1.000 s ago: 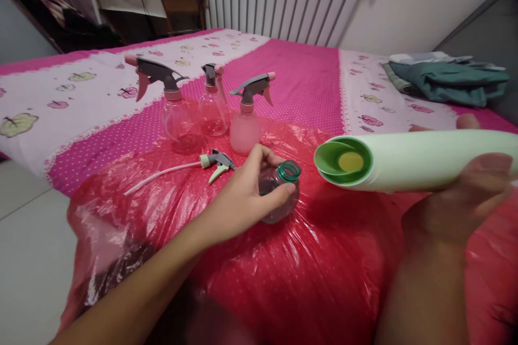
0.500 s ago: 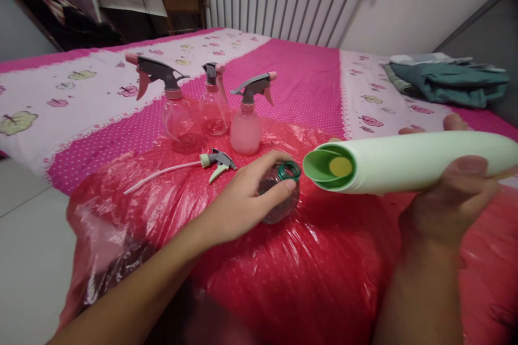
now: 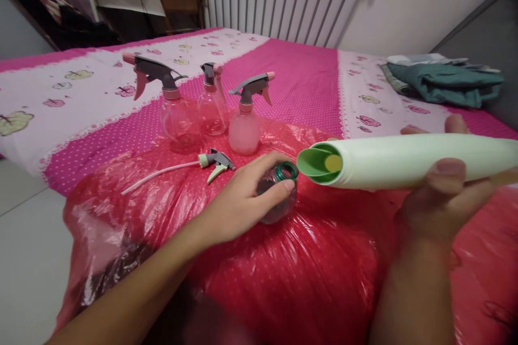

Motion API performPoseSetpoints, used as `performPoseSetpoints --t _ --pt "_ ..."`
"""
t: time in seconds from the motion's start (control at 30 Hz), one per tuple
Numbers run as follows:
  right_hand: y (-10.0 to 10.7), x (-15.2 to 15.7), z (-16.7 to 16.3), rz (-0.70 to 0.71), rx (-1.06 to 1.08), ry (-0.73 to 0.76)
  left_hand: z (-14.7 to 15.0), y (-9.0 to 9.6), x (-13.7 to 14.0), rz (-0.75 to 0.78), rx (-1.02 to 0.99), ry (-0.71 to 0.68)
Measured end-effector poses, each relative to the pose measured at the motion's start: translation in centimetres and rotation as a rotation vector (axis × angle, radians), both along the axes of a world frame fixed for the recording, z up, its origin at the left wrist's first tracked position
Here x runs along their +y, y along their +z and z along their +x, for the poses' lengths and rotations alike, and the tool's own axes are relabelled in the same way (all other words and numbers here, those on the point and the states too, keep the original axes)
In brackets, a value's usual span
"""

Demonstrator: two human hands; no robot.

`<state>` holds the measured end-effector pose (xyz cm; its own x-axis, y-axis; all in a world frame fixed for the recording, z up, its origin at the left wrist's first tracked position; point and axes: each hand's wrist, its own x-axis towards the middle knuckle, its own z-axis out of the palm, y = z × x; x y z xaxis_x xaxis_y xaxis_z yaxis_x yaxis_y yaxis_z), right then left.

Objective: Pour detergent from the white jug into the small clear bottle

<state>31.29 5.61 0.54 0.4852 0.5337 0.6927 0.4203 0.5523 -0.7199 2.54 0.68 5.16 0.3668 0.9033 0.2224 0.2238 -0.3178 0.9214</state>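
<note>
My left hand (image 3: 259, 188) wraps round a small clear spray bottle (image 3: 279, 207) with no top on its green threaded neck. My right hand (image 3: 445, 194) grips a pale green bottle (image 3: 396, 161), tipped almost level, with a green pouring spout at its left end. That spout hangs just above and right of the open neck; I see no liquid coming out. Left of my left hand, a grey and green trigger sprayer head (image 3: 218, 161) lies with its thin tube stretched out to the left.
Behind stand three pink-and-grey spray bottles: one at the left (image 3: 178, 124), one at the back (image 3: 212, 110) and a cloudy one (image 3: 244, 132). Red plastic sheeting (image 3: 307, 280) covers the near bed. Folded clothes (image 3: 445, 83) lie at the right; a radiator (image 3: 275, 0) stands beyond.
My right hand has brought the pale green bottle slightly left and up, its spout closer to the open neck. My left hand stays on the clear bottle.
</note>
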Motion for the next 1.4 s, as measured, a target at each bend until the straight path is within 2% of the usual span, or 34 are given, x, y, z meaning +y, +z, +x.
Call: performPoseSetpoints --t 0.5,1.17,1.4 --pt "-0.1 0.02 0.1 -0.001 0.036 0.005 0.14 -0.04 -0.05 -0.042 -0.011 -0.011" --pt "-0.07 -0.34 -0.22 -0.027 0.015 -0.013 -0.13 0.08 0.18 0.017 -0.006 -0.022" --pt "-0.04 -0.4 -0.23 -0.036 0.005 -0.021 -0.11 -0.03 0.09 -0.009 0.013 -0.023"
